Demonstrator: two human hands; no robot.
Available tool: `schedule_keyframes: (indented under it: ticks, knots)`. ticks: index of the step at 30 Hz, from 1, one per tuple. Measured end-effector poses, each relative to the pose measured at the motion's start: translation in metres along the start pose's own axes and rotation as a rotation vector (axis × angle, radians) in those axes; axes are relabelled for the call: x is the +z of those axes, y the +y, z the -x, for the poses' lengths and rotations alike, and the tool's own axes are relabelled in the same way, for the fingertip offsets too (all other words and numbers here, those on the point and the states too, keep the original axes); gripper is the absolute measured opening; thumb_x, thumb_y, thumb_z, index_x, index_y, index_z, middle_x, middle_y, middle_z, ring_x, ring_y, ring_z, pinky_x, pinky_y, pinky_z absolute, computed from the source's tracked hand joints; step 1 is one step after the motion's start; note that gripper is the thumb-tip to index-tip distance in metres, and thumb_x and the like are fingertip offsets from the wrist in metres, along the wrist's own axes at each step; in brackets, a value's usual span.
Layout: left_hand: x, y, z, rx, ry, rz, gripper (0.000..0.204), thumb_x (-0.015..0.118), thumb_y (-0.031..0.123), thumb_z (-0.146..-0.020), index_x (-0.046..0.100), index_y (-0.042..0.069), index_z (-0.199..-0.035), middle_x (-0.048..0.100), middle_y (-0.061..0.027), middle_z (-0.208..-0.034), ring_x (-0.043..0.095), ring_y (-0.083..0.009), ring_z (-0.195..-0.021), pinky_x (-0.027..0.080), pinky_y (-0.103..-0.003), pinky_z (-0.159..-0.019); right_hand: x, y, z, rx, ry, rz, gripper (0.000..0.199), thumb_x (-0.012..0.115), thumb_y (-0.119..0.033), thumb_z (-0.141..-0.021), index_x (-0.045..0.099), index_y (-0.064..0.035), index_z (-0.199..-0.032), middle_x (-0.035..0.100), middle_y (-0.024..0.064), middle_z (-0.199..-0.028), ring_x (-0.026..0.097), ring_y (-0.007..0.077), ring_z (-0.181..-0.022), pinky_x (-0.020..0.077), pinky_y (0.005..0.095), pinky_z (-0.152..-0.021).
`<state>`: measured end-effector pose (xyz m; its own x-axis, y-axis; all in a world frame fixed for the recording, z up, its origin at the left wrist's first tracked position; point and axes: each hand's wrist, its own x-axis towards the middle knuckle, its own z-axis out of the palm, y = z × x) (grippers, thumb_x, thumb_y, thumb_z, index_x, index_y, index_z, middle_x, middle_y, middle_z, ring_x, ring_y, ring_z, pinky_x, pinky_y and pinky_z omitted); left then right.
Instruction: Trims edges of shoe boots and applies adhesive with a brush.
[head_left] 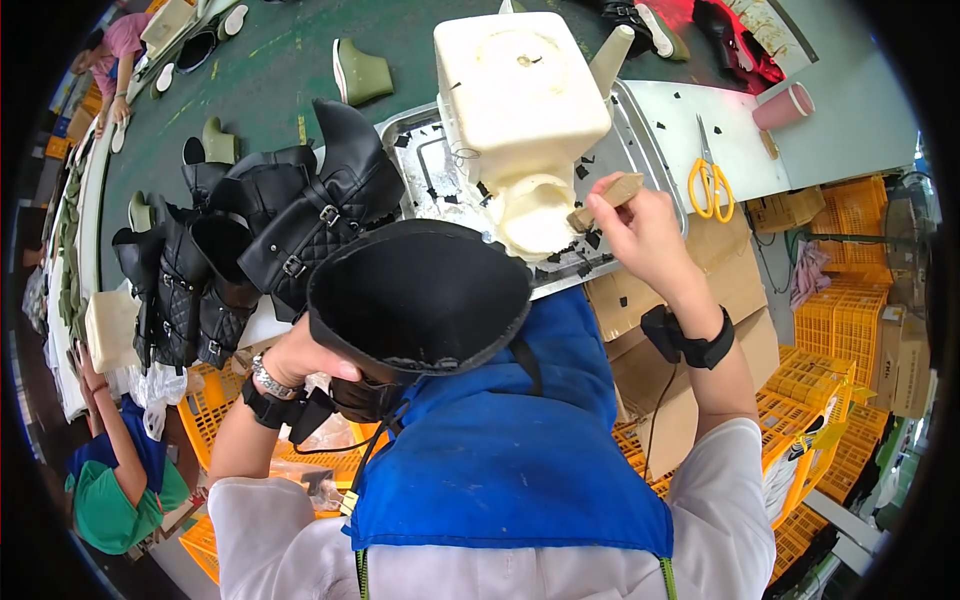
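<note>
My left hand (pixel 302 355) is closed on a black boot (pixel 420 295), whose wide round opening tips up in front of my blue apron. The boot's lower part is mostly hidden. In my right hand (pixel 645 232) is pinched a short, flat brush (pixel 618 192) with a wooden-looking handle. Its tip is at the edge of the round, cream-coated cup at the foot of a cream plastic dispenser (pixel 525 90). That dispenser stands on a metal tray (pixel 425 150) strewn with small black scraps.
Several black buckled boots (pixel 300 225) lie left of the tray. Yellow-handled scissors (pixel 712 190) and a pink cup (pixel 785 106) sit at the right. An olive boot (pixel 362 75) stands farther back. Yellow crates (pixel 845 315) are stacked at right. Co-workers (pixel 118 480) are at left.
</note>
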<state>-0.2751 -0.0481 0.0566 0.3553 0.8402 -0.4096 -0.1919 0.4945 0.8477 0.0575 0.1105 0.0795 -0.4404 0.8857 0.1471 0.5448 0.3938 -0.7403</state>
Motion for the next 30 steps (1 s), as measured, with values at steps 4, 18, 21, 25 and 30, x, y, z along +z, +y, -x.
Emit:
schedule_keyframes:
  ticks: [4,18,21,25,30]
  knots:
    - [0.005,0.002,-0.015,-0.054,-0.084,0.046,0.091,0.083,0.018,-0.049,0.04,0.001,-0.127,0.05,-0.0092,-0.121,0.047,-0.0192,-0.11,0.035,-0.033,-0.096,-0.019,0.002,-0.007,0.043,0.002,0.108,0.016,0.06,-0.014,-0.08,0.058,0.0012,-0.084,0.055,0.0111,-0.056,0.055,0.0171,-0.048,0.0433,0.0283,-0.049]
    - [0.019,0.013,-0.045,-0.152,-0.235,0.128,0.097,0.083,0.018,-0.049,0.034,0.002,-0.13,0.047,-0.0099,-0.124,0.044,-0.0196,-0.114,0.032,-0.034,-0.098,0.014,-0.057,-0.037,-0.39,-0.224,-0.373,0.012,0.061,-0.005,-0.08,0.062,-0.0005,-0.091,0.063,0.0056,-0.075,0.058,0.011,-0.065,0.0453,0.0229,-0.057]
    - [0.017,0.013,-0.04,-0.083,-0.2,0.096,0.097,0.083,0.017,-0.048,0.034,0.002,-0.13,0.047,-0.0101,-0.124,0.044,-0.0201,-0.114,0.032,-0.034,-0.098,0.014,-0.055,-0.036,-0.359,-0.222,-0.31,0.009,0.063,-0.004,-0.078,0.062,-0.0018,-0.087,0.063,0.006,-0.075,0.058,0.0113,-0.065,0.045,0.0233,-0.057]
    - [0.012,0.006,-0.026,-0.047,-0.104,0.068,0.095,0.083,0.018,-0.049,0.035,0.001,-0.129,0.048,-0.0105,-0.123,0.045,-0.0208,-0.113,0.033,-0.034,-0.098,0.014,-0.055,-0.026,-0.263,-0.142,-0.236,0.007,0.062,-0.005,-0.079,0.062,-0.0007,-0.085,0.063,0.0058,-0.073,0.057,0.0115,-0.062,0.0442,0.0239,-0.056]
    - [0.014,0.0,-0.017,0.155,0.033,-0.338,0.089,0.083,0.02,-0.052,0.039,0.0,-0.127,0.049,-0.0113,-0.122,0.05,-0.0201,-0.108,0.037,-0.033,-0.095,0.02,-0.06,-0.024,-0.248,0.007,-0.215,0.006,0.061,-0.005,-0.08,0.062,0.0009,-0.082,0.062,0.0056,-0.069,0.055,0.0097,-0.057,0.0425,0.0227,-0.051]
